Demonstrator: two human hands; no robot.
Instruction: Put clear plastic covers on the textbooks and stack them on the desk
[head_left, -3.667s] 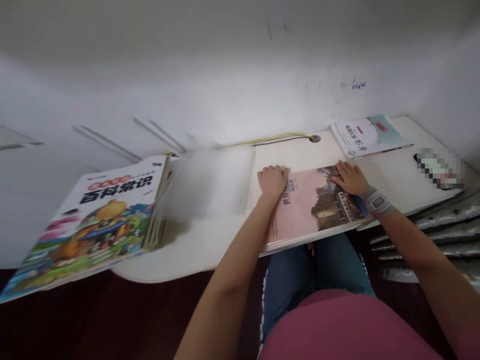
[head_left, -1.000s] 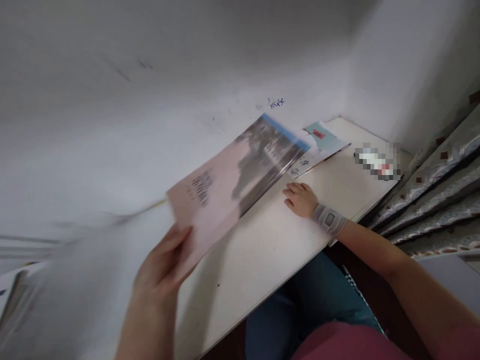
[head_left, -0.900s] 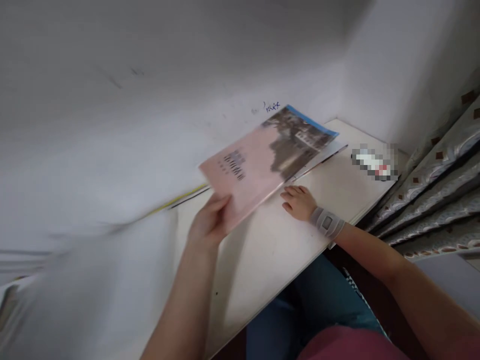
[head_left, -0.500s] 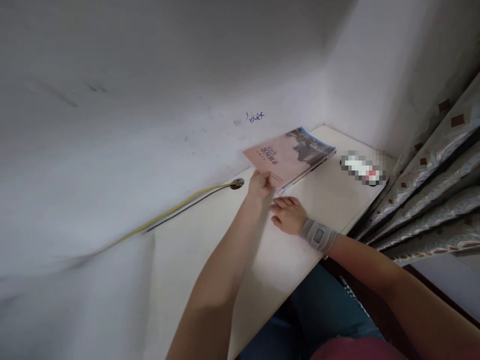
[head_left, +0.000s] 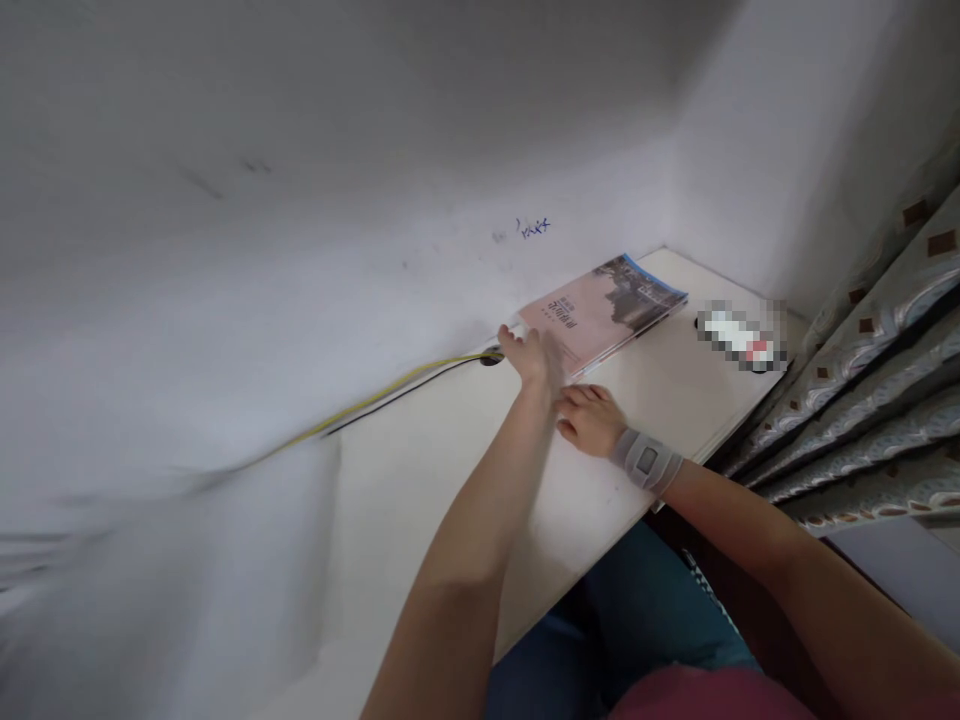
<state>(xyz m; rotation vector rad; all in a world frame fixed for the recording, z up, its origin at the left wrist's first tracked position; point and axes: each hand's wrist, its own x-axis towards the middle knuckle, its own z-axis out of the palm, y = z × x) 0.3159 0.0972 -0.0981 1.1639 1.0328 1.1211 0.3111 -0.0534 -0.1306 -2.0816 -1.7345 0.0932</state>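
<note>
A pink-covered book [head_left: 574,320] with a dark picture and a blue strip lies near the wall, and layered edges show beneath its cover. My left hand [head_left: 529,358] is at the book's near end with thumb and fingers apart; whether its fingers touch the cover is unclear. Close by, my right hand [head_left: 594,418] rests on the white desk [head_left: 420,480] just below the book's near corner. Its fingers are loosely bent, the thumb stands apart and no object shows in it. A grey band [head_left: 649,460] wraps the right wrist.
A yellow cable [head_left: 390,388] and a black one run along the wall into a desk hole [head_left: 491,356]. Toward the far right of the desk lies a blurred-out white item [head_left: 742,338]. Patterned curtains [head_left: 870,370] hang beside the right edge. Blue writing [head_left: 534,228] marks the wall.
My left hand has gone from closed fingers at the book's near corner to spread fingers at its near end. The view has shifted slightly; my right hand stays on the desk.
</note>
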